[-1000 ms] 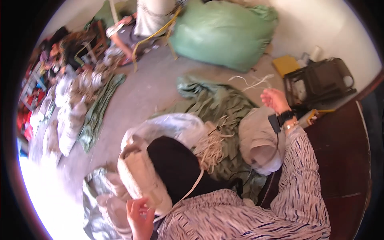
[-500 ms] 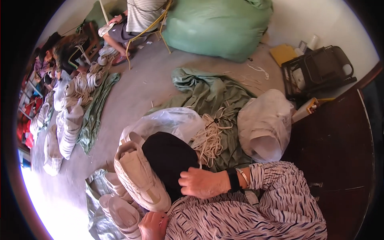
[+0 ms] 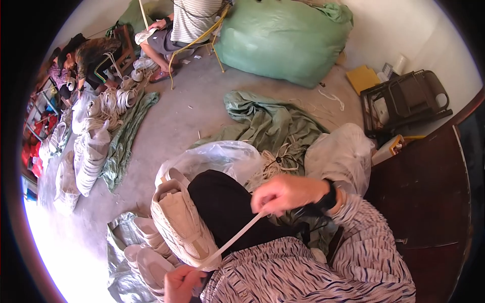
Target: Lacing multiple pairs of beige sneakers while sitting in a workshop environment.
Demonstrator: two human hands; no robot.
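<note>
A flat, off-white shoelace point(image 3: 235, 238) runs in a taut slanting line over my black-clad leg point(image 3: 214, 204). Its upper end is pinched in the fingers of my right hand point(image 3: 288, 194), raised over the leg. At the lower end, the closed fingers of my left hand point(image 3: 183, 284) grip the lace, close to one end of a beige sneaker point(image 3: 177, 214). The sneaker leans against my leg, its opening toward the top. Behind it, part of another shoe point(image 3: 174, 177) shows beside a clear plastic bag point(image 3: 222, 154).
Several pale shoes point(image 3: 151, 262) lie on a green woven sheet at lower left. A tangle of laces point(image 3: 268, 166) rests on green cloth point(image 3: 273, 118). A white bag point(image 3: 341, 156), a dark cabinet point(image 3: 424, 197) and a folded chair point(image 3: 409, 101) stand right. People work at the far left.
My right hand has risen and moved right, drawing the lace out straight. My left hand has shifted slightly left. The view has tilted a little; the sneaker stays against my leg.
</note>
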